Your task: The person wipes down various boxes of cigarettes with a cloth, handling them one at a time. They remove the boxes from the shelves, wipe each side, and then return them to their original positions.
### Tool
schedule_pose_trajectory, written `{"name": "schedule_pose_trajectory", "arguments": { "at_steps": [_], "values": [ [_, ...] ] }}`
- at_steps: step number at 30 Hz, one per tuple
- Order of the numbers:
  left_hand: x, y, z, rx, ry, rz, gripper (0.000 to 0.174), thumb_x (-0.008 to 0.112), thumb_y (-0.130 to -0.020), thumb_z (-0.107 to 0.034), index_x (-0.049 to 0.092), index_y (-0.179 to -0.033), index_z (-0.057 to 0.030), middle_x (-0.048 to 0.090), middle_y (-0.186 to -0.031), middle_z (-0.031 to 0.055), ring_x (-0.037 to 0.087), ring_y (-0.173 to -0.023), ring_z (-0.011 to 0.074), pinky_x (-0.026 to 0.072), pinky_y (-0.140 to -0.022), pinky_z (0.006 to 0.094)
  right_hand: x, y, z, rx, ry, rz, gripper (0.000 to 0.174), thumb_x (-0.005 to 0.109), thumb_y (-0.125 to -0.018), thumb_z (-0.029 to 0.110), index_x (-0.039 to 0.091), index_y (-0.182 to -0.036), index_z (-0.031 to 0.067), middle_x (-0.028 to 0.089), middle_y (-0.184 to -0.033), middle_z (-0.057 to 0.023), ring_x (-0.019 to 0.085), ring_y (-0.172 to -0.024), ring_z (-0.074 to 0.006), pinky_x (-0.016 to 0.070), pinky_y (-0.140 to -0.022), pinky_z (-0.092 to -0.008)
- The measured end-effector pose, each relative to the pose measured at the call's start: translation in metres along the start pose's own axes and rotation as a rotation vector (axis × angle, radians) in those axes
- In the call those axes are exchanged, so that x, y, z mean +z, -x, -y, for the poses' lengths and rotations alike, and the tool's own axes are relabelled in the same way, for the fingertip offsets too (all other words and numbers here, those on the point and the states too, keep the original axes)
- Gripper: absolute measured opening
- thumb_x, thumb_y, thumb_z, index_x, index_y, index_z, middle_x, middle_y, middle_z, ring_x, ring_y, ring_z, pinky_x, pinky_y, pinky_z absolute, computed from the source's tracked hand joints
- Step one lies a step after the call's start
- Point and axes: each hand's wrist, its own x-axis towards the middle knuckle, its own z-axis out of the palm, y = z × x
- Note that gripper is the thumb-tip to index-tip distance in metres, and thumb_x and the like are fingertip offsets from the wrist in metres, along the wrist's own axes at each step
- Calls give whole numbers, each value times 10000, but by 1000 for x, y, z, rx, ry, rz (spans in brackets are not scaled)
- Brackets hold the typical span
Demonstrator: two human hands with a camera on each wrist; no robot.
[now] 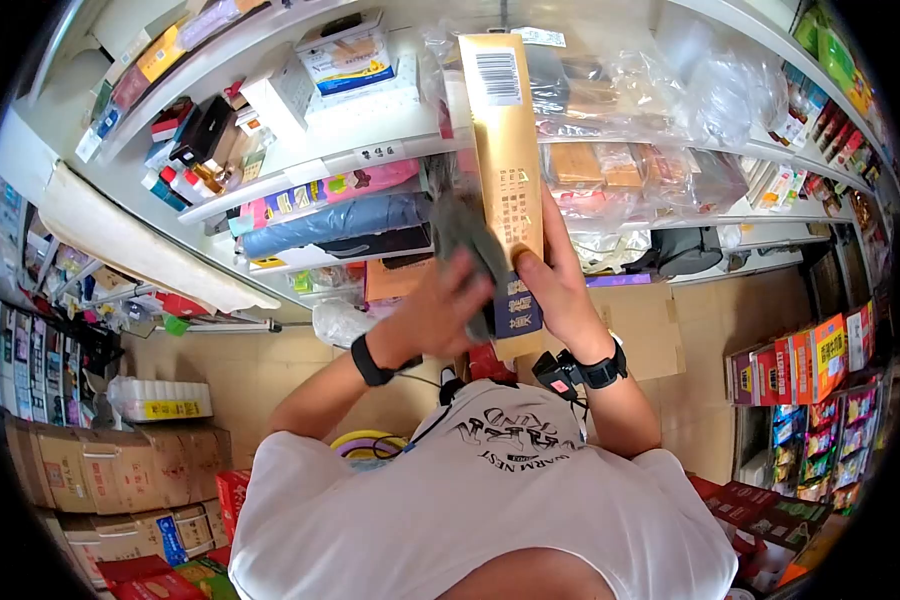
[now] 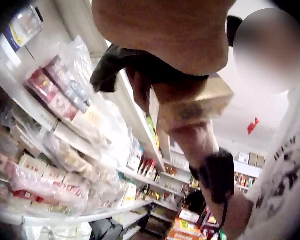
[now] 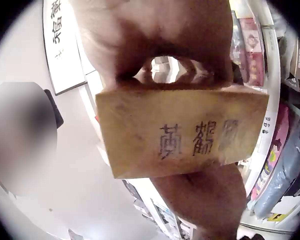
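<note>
A long gold carton (image 1: 505, 150) with a barcode and a dark blue end band stands tilted up in front of the shelves. My right hand (image 1: 562, 295) grips it near its lower end, thumb across the printed side. Blurred in the head view, my left hand (image 1: 435, 305) holds a dark grey cloth (image 1: 467, 255) against the carton's left side. From the left wrist, the cloth (image 2: 115, 65) droops beside the carton (image 2: 200, 106). The right wrist view shows the carton's end face (image 3: 185, 132) with dark characters, and my left hand (image 3: 210, 195) beyond it.
Shelves with plastic-wrapped packs (image 1: 620, 90), a blue roll (image 1: 335, 225) and small bottles (image 1: 195, 180) face me. Brown cardboard boxes (image 1: 120, 465) are stacked at left. A flattened cardboard sheet (image 1: 635, 330) lies on the floor. Red and orange boxes (image 1: 800, 360) stand at right above snack packets.
</note>
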Motion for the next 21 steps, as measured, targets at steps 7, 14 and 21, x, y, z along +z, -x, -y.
{"name": "schedule_pose_trajectory", "arguments": {
  "at_steps": [7,14,21],
  "values": [
    [-63,-58,-27,462,-703,-97,509,584,-783,-502,648,-1249,-306,511,-1406,-14,454,-1318,332,358,-1090,556,-16,6,-24,-49,210,103,823,698,-824,71,268,-1526,76,224,-1579,-129,244,-1452,-265,252,-1138,-371],
    [-127,-115,-45,216,155,-130,256,479,-964,-144,645,-1118,-24,579,-1298,164,550,-1210,280,429,-1012,380,-11,7,-22,-282,617,175,835,811,-694,145,444,-1443,94,254,-1535,-212,276,-1415,-379,255,-1131,-446],
    [-109,-58,-16,45,57,-209,590,720,-799,-122,493,-1336,-33,448,-1414,168,432,-1326,317,344,-1095,402,-26,21,-29,33,212,289,774,785,-742,112,452,-1439,58,275,-1559,-177,268,-1441,-312,226,-1149,-413]
  ]
}}
